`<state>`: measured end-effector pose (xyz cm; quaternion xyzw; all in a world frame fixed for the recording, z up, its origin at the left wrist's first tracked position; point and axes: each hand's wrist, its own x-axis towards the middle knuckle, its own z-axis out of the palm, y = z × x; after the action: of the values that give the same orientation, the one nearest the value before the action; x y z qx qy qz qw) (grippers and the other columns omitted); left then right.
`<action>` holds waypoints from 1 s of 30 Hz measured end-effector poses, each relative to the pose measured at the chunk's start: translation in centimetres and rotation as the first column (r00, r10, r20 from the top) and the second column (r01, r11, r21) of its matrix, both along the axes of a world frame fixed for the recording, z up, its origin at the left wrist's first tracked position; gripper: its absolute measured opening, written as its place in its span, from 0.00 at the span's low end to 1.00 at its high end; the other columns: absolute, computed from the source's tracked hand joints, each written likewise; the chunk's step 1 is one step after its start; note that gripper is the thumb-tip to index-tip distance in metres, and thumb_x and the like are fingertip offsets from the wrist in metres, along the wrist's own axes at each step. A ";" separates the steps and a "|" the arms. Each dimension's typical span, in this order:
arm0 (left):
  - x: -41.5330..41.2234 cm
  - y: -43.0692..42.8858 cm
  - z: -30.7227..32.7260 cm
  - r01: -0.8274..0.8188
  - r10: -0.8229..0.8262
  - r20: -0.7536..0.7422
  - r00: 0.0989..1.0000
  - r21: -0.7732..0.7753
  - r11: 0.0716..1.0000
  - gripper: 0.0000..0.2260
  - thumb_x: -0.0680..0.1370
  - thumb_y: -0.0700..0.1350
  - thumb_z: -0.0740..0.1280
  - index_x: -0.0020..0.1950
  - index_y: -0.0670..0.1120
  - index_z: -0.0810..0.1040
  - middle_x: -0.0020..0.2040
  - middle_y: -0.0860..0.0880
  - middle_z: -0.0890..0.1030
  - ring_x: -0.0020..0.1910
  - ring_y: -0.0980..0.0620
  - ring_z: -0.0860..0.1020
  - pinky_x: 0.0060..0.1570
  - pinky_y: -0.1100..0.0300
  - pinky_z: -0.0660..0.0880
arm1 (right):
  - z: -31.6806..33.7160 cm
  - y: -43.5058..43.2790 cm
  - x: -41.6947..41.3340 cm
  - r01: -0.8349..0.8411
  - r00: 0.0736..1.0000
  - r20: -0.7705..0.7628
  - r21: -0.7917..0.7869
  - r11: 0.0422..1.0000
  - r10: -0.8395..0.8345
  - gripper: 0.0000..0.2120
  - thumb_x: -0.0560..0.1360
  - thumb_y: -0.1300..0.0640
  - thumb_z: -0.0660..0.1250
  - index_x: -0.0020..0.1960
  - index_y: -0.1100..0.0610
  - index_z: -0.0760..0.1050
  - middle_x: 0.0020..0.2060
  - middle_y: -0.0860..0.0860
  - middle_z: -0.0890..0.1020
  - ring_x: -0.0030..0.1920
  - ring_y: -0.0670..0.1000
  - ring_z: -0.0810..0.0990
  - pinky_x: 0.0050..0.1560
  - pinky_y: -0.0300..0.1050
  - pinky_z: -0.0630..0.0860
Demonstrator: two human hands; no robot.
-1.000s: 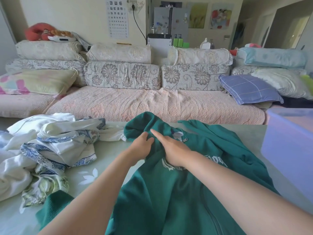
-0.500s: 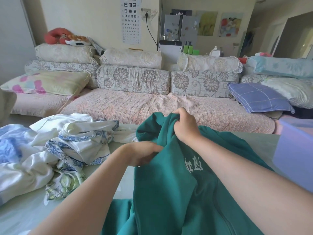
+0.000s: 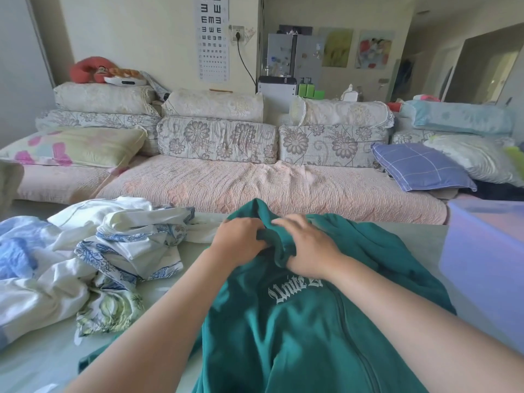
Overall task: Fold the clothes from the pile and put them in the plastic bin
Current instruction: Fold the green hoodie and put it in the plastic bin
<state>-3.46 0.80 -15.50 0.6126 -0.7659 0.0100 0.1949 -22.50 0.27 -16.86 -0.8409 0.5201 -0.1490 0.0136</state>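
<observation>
The green zip-up sweatshirt [image 3: 297, 321] lies lettering-up on the worktop [image 3: 419, 236] right in front of the person, between the pile of unfolded clothes [image 3: 119, 251] on the left and the plastic bin [image 3: 482, 265] on the right, so a finished fold should need only a short carry. The left hand [image 3: 241, 239] and right hand [image 3: 310, 248] meet at its bunched neck end, fingers [image 3: 292, 222] curled and pinching a ridge of green cloth between them, most likely to straighten that end first. The folding itself looks not yet begun.
</observation>
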 end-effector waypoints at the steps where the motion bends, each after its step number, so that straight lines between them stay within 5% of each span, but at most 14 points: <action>1: 0.2 0.3 0.0 -0.017 0.017 0.014 1.000 -0.018 1.000 0.14 0.75 0.58 0.66 0.55 0.52 0.78 0.51 0.51 0.81 0.52 0.47 0.78 0.46 0.56 0.69 | 0.0 0.2 0.8 -0.051 0.997 -0.065 -0.064 0.997 0.046 0.33 0.68 0.47 0.66 0.72 0.41 0.63 0.69 0.45 0.67 0.65 0.52 0.71 0.61 0.49 0.69; 3: 1.0 0.8 0.2 -0.050 0.051 0.041 0.998 -0.025 0.998 0.15 0.75 0.60 0.66 0.56 0.53 0.77 0.51 0.52 0.81 0.51 0.48 0.78 0.43 0.57 0.69 | 0.3 0.4 2.1 -0.033 0.994 -0.105 -0.140 0.990 0.018 0.21 0.70 0.42 0.64 0.63 0.42 0.72 0.58 0.44 0.78 0.60 0.52 0.74 0.55 0.48 0.70; 6: 2.5 1.7 0.4 -0.077 0.073 0.039 0.997 0.107 0.991 0.15 0.75 0.64 0.65 0.51 0.54 0.78 0.47 0.53 0.79 0.49 0.48 0.78 0.42 0.58 0.69 | 1.2 0.4 3.4 0.040 0.998 0.050 -0.019 0.999 -0.039 0.04 0.73 0.48 0.64 0.48 0.44 0.74 0.45 0.44 0.81 0.49 0.52 0.79 0.43 0.47 0.72; 10: 4.1 2.9 0.6 -0.144 0.077 0.184 0.980 0.385 0.912 0.13 0.68 0.57 0.71 0.45 0.50 0.76 0.40 0.53 0.76 0.40 0.49 0.76 0.40 0.60 0.72 | 0.9 0.4 5.0 -0.009 0.982 0.187 -0.026 1.000 0.013 0.08 0.73 0.59 0.59 0.48 0.49 0.74 0.46 0.50 0.81 0.49 0.56 0.78 0.44 0.49 0.74; 14: 7.6 3.9 2.4 -0.159 0.162 0.045 0.986 0.568 0.808 0.16 0.67 0.54 0.67 0.46 0.44 0.79 0.36 0.45 0.84 0.36 0.47 0.82 0.43 0.60 0.77 | 0.0 0.2 6.2 0.059 0.958 0.287 -0.114 0.992 -0.024 0.09 0.76 0.62 0.58 0.53 0.54 0.73 0.48 0.52 0.80 0.46 0.54 0.75 0.42 0.47 0.65; 16: 9.4 4.1 3.9 -0.231 0.256 0.024 0.966 0.519 0.823 0.16 0.72 0.53 0.63 0.50 0.42 0.79 0.41 0.45 0.85 0.38 0.47 0.83 0.46 0.60 0.76 | 0.1 -0.2 7.2 0.102 0.922 0.384 -0.110 0.989 -0.053 0.09 0.76 0.64 0.57 0.52 0.55 0.73 0.48 0.50 0.78 0.47 0.53 0.74 0.43 0.46 0.62; 18: 11.1 4.2 5.0 -0.460 0.427 0.172 0.888 0.302 0.835 0.17 0.76 0.51 0.60 0.59 0.44 0.77 0.55 0.45 0.82 0.52 0.45 0.81 0.49 0.57 0.72 | 0.2 -0.7 8.9 0.050 0.901 0.434 -0.086 0.995 -0.008 0.11 0.76 0.66 0.58 0.53 0.54 0.73 0.51 0.50 0.75 0.52 0.55 0.75 0.46 0.44 0.63; 20: 12.7 4.4 5.1 -0.652 0.599 0.299 0.743 0.122 0.748 0.19 0.77 0.48 0.61 0.67 0.44 0.72 0.63 0.44 0.76 0.61 0.43 0.76 0.51 0.54 0.69 | 0.3 -0.8 11.1 -0.068 0.920 0.386 -0.004 0.998 0.064 0.19 0.77 0.65 0.59 0.65 0.53 0.71 0.64 0.54 0.70 0.63 0.57 0.73 0.55 0.42 0.65; 22: 13.4 4.8 4.1 -0.719 0.646 0.384 0.659 0.070 0.692 0.21 0.77 0.47 0.62 0.69 0.44 0.70 0.65 0.43 0.75 0.64 0.43 0.73 0.55 0.54 0.69 | 0.2 -0.7 12.8 -0.142 0.960 0.266 0.174 0.974 0.092 0.33 0.77 0.65 0.61 0.79 0.49 0.56 0.79 0.53 0.51 0.74 0.57 0.64 0.63 0.43 0.66; 25: 13.0 4.1 1.7 -0.617 0.533 0.412 0.738 0.094 0.781 0.22 0.77 0.44 0.60 0.71 0.42 0.66 0.64 0.41 0.74 0.63 0.42 0.73 0.62 0.49 0.72 | -0.9 -0.6 13.9 -0.149 0.981 0.167 0.334 0.931 0.098 0.40 0.76 0.65 0.59 0.81 0.43 0.46 0.80 0.46 0.39 0.77 0.55 0.62 0.62 0.44 0.70; 30: 8.8 1.4 -0.8 -0.147 0.128 0.103 0.986 0.205 0.968 0.23 0.77 0.42 0.64 0.72 0.54 0.69 0.70 0.47 0.70 0.68 0.44 0.69 0.66 0.48 0.68 | -2.7 -2.1 11.2 -0.024 0.966 0.259 0.111 0.994 -0.005 0.28 0.75 0.64 0.57 0.74 0.49 0.66 0.73 0.49 0.67 0.69 0.56 0.71 0.65 0.52 0.70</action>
<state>5.38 2.17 -16.28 0.6806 -0.7261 -0.0307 0.0932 -11.28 -1.79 -19.59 -0.8146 0.5175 -0.2277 0.1296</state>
